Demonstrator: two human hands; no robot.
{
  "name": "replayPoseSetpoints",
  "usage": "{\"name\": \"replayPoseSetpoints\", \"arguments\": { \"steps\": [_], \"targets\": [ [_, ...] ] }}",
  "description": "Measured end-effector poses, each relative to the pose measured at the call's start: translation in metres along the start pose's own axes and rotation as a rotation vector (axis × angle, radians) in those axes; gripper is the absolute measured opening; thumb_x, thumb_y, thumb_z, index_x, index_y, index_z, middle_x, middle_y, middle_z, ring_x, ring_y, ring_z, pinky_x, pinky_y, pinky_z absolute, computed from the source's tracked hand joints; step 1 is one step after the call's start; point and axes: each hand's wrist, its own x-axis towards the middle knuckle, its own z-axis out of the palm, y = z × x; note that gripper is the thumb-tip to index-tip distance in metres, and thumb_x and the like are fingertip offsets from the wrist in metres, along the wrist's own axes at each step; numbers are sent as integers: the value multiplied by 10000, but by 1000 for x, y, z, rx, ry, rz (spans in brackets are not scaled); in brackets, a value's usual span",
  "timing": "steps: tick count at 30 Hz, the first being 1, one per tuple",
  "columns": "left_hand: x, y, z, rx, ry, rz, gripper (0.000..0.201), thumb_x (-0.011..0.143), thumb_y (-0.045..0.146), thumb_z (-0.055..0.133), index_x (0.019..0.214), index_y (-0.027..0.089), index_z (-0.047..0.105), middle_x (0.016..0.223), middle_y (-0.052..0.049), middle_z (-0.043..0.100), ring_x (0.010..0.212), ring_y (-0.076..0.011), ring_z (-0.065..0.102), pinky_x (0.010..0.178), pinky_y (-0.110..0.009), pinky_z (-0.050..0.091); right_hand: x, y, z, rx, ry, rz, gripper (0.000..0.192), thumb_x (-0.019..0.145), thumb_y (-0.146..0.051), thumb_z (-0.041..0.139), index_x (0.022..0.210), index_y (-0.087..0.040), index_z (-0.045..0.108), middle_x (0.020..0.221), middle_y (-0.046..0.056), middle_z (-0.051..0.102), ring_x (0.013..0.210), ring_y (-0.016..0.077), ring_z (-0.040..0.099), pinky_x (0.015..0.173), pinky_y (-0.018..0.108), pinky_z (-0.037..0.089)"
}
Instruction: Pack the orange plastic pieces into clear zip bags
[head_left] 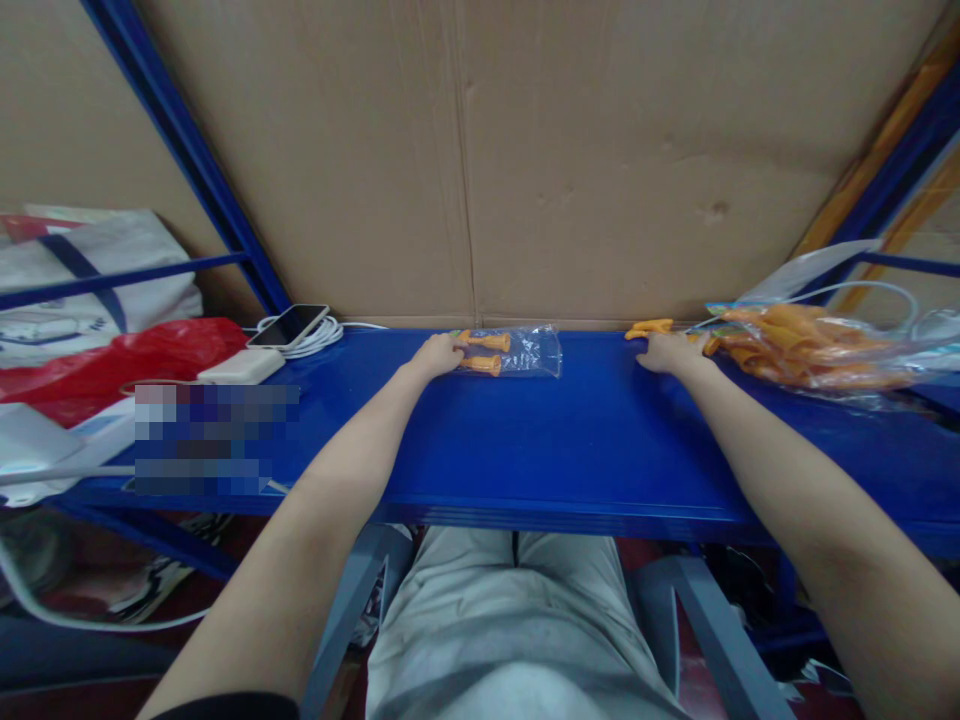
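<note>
My left hand is closed on the left end of a clear plastic bag lying flat near the back of the blue table. Inside the bag lie two orange plastic pieces with flared right ends; my fingers cover their left ends. Farther right, my right hand is over a loose orange plastic piece, its fingers around the middle. Orange shows on both sides of this hand, and the fingertips are partly hidden. Just beyond it sits a big clear bag of several orange pieces.
Cardboard stands behind the blue table, between blue frame posts. At left are a phone on a coiled white cable, a white box, a red plastic bag and a cloth bag.
</note>
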Motion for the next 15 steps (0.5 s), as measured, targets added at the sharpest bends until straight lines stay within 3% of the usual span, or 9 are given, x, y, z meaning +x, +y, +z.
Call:
{"name": "replayPoseSetpoints", "arguments": {
  "steps": [5,13,15],
  "targets": [
    [2,-1,2,32,-2,66,443,831,193,456,1155,242,753,1187,-24,736,1131,-230,666,1002,-266,490,-7,-10,-11,42,-48,-19,601,814,-344,547,1352,-77,573,1312,272,596,1219,405,571,972,560,452],
    [1,0,2,68,-19,77,455,832,179,443,1160,260,747,1209,-7,727,1153,-224,655,1006,-254,480,13,15,10,51,75,-3,503,741,-329,595,1214,-184,684,1190,230,681,1061,417,653,829,568,523],
    [1,1,1,57,-20,75,455,833,171,443,1160,250,749,1207,-21,728,1159,-237,653,1007,-269,482,15,15,10,69,136,-62,449,749,-334,602,1154,-177,714,1122,227,708,1015,407,675,812,557,531]
  ]
}}
